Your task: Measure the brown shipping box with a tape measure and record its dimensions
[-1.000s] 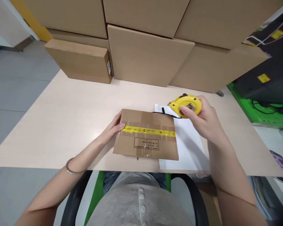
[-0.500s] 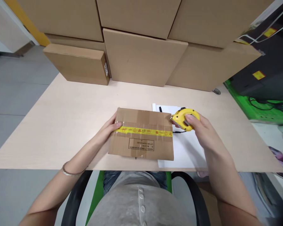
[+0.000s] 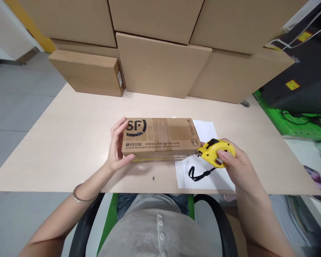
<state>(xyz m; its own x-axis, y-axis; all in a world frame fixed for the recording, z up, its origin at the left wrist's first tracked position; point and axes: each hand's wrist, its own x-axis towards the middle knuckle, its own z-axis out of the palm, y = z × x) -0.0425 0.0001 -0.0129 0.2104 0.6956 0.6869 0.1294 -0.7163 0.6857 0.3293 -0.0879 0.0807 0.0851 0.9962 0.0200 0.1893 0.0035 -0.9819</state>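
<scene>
A brown cardboard box (image 3: 155,137) with black "SF" lettering and clear tape is tilted up over the table in front of me. My left hand (image 3: 117,148) grips its left end, fingers over the top edge and thumb along the lower front. In my right hand (image 3: 237,160) is a yellow tape measure (image 3: 216,152), its metal hook end close to the box's lower right corner. Whether the two touch I cannot tell. From the tape measure hangs a black wrist strap (image 3: 199,175), lying over a white sheet of paper (image 3: 207,182) partly covered by the box.
Large cardboard boxes (image 3: 163,66) stand stacked along the table's back, and a smaller flat box (image 3: 96,75) leans at the left. To the right are a dark machine (image 3: 275,85) and a phone (image 3: 315,182). The table (image 3: 69,150) ends just before my body.
The box has been turned, so its "SF" side shows instead of the yellow-taped side. My right hand with the tape measure has moved slightly right and nearer me. The strap now hangs in view.
</scene>
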